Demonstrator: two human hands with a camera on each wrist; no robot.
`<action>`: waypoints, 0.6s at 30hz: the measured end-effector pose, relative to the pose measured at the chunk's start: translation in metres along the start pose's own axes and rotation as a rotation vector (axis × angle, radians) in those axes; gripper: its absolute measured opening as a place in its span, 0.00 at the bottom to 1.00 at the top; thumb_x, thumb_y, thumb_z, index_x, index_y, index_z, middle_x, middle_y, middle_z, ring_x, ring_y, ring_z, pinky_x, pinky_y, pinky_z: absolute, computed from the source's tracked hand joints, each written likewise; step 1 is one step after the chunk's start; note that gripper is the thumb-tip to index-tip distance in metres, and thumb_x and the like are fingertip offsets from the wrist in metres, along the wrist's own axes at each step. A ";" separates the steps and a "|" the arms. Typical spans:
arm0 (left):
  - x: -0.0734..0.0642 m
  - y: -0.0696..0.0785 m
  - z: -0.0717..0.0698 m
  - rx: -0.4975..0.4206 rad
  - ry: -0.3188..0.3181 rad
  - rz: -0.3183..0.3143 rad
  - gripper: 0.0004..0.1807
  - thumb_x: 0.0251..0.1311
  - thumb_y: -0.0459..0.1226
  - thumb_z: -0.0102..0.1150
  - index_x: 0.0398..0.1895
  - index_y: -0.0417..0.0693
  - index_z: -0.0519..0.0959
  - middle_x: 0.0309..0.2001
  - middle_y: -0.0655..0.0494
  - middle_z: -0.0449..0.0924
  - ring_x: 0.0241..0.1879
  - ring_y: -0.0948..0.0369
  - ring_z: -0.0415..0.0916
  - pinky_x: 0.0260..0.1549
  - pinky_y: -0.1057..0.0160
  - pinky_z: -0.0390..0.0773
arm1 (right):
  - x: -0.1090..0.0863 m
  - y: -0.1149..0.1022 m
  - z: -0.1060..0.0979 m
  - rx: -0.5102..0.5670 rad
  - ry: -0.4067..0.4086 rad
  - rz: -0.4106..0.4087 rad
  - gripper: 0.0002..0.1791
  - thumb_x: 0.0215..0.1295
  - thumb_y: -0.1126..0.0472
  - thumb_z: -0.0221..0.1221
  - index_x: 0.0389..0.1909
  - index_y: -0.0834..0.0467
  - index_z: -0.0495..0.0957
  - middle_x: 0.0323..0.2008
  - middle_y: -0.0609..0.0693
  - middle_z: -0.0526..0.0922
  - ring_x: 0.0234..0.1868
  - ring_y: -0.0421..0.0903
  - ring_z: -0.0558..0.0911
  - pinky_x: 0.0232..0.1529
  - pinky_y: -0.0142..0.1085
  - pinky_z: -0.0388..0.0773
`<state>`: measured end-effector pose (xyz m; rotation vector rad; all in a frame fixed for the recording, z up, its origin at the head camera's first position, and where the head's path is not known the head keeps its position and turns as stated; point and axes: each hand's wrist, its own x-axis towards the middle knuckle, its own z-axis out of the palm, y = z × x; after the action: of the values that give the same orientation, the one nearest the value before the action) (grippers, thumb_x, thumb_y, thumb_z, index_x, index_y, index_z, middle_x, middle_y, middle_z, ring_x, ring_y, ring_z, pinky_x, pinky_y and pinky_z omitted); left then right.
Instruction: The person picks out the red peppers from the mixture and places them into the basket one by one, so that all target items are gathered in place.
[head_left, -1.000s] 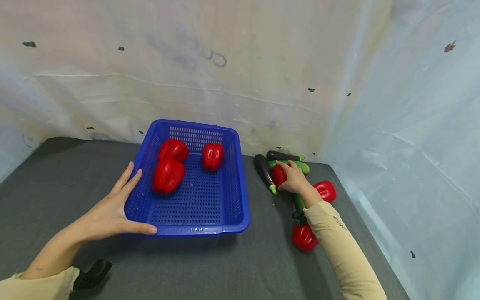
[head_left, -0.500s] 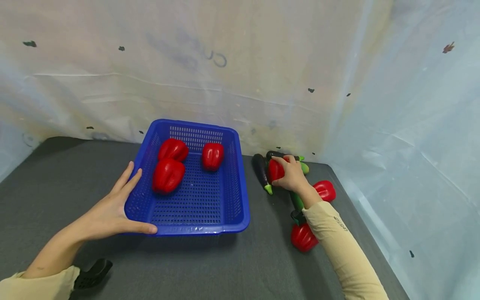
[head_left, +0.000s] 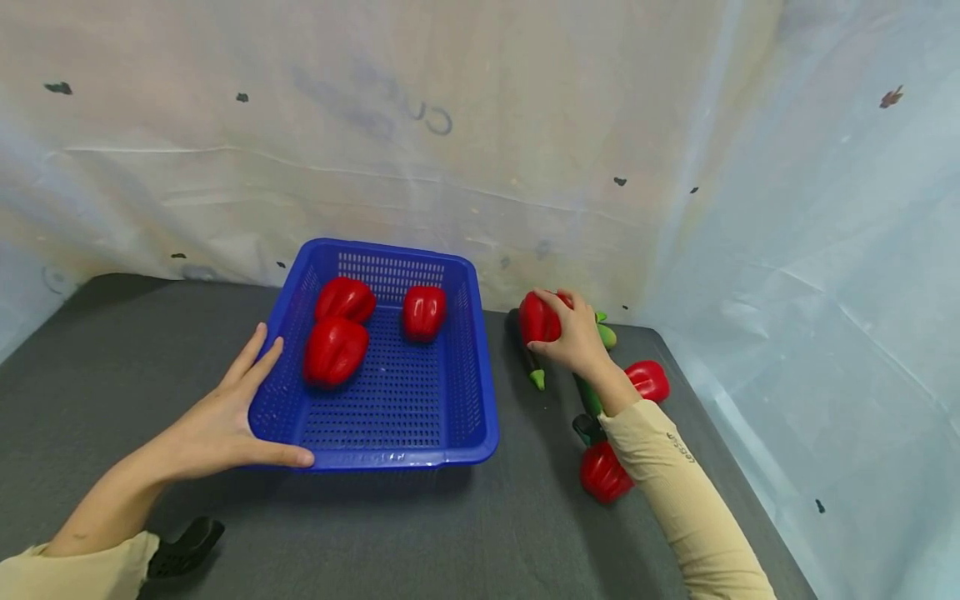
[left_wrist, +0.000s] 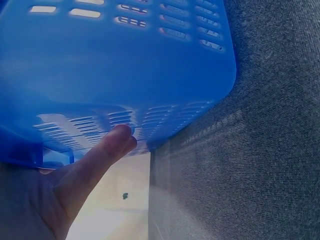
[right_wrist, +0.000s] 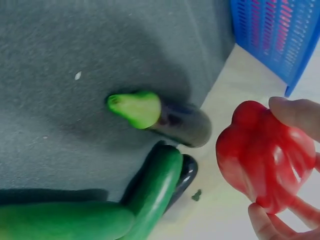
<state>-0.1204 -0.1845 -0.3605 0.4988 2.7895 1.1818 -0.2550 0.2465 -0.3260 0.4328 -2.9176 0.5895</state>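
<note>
My right hand (head_left: 581, 337) grips a glossy red bell pepper (head_left: 538, 318), thumb on one side and fingers on the other. In the right wrist view this pepper (right_wrist: 260, 155) is raised off the dark table. Below it lies an eggplant (head_left: 535, 367) with a green cap. My left hand (head_left: 217, 425) spreads around the near left corner of a blue plastic basket (head_left: 390, 460). Its thumb lies along the front rim, its straight fingers against the left side, as the left wrist view shows on the basket's outer wall (left_wrist: 125, 65). Several red bell peppers (head_left: 336, 352) sit inside the basket.
Two more red peppers lie right of my right hand, one nearer (head_left: 606, 473) and one farther (head_left: 648, 381). Green cucumbers (right_wrist: 160, 185) and a second dark eggplant (right_wrist: 187, 177) are beside the capped eggplant. Pale sheeting (head_left: 480, 150) hangs behind the grey table (head_left: 510, 533).
My right hand has taken hold of the red pepper among the vegetables and lifted it up and slightly left, over the eggplant. My left hand and the basket stay put.
</note>
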 end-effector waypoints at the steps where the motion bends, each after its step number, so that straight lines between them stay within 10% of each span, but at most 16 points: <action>1: 0.000 0.000 0.000 -0.001 -0.001 0.001 0.72 0.37 0.49 0.77 0.76 0.46 0.32 0.75 0.50 0.15 0.69 0.27 0.38 0.49 0.22 0.57 | 0.000 -0.002 -0.001 0.003 0.006 -0.006 0.44 0.52 0.57 0.70 0.71 0.51 0.62 0.69 0.61 0.56 0.69 0.63 0.55 0.59 0.60 0.68; 18: 0.001 -0.002 0.000 0.016 -0.002 -0.004 0.72 0.37 0.50 0.76 0.76 0.46 0.31 0.75 0.50 0.15 0.68 0.26 0.39 0.48 0.22 0.58 | 0.000 -0.022 -0.007 0.022 0.047 -0.063 0.43 0.52 0.56 0.70 0.70 0.50 0.63 0.69 0.61 0.58 0.69 0.60 0.57 0.61 0.59 0.66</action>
<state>-0.1220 -0.1854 -0.3622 0.4947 2.7993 1.1583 -0.2481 0.2294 -0.3117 0.5050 -2.8438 0.6151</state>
